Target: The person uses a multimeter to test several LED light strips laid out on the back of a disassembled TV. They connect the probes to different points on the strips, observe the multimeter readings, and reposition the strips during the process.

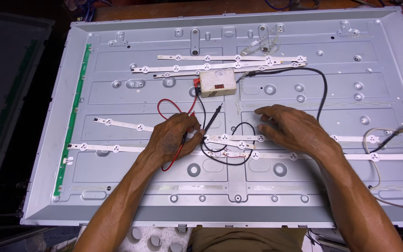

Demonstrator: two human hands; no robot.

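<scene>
Left hand (171, 137), centre frame, fingers pinching the probes (211, 119); right hand (290, 128) fingers spread flat on the strip (239, 138). Best to steady the strip and keep the tips apart.

We see a green circuit strip (73, 116) along the panel's left edge, white foam (152, 239) below.
</scene>
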